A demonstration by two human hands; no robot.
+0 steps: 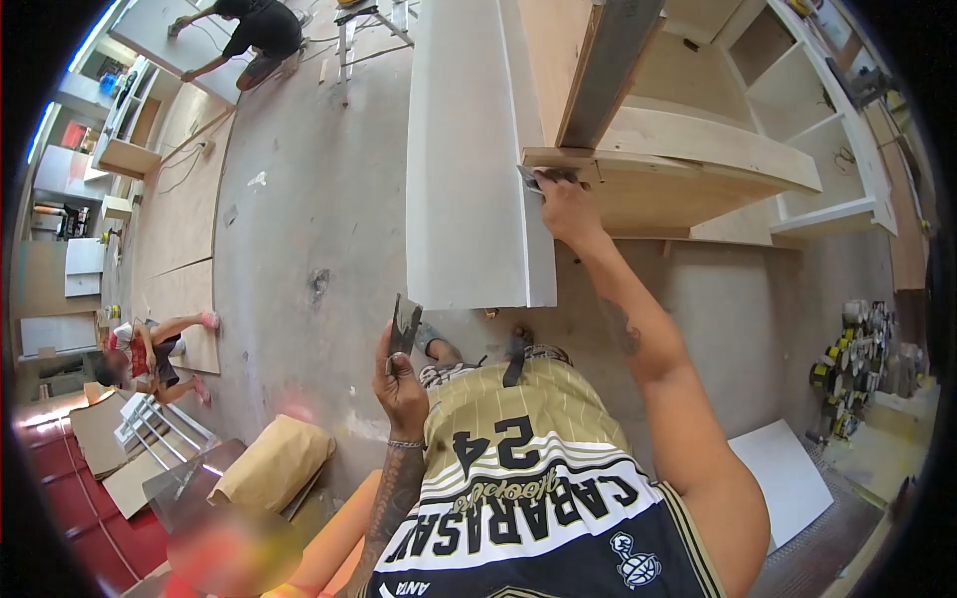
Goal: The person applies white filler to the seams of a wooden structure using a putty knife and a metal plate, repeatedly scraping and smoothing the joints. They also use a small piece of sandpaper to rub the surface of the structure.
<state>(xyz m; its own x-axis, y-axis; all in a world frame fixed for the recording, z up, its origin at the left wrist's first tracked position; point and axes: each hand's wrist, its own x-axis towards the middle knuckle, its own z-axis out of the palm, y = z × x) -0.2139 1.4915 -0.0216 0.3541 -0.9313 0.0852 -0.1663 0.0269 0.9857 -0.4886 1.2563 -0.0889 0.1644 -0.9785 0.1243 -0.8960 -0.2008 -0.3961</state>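
Note:
My left hand [402, 389] is closed around a dark putty blade [405, 327] with pale smears on its face, held upright in front of my body. Stretched forward, my right hand [568, 204] grips a putty knife [530, 179], its blade tip right at the edge of a long white panel [464, 159]. The fingers of that hand partly hide the knife's handle. Beside them, a bare plywood board [668, 194] stands out to the right, and an upright post with a grey face [610, 75] rises just beyond the hand.
An open cabinet frame [788, 100] stands at the right. One person [261, 40] works on a panel at the far left; another person [150, 354] sits on the floor. Brown paper [274, 463], a metal rack [164, 439] and a white board [781, 476] lie nearby. Tape rolls [852, 359] pile up at right.

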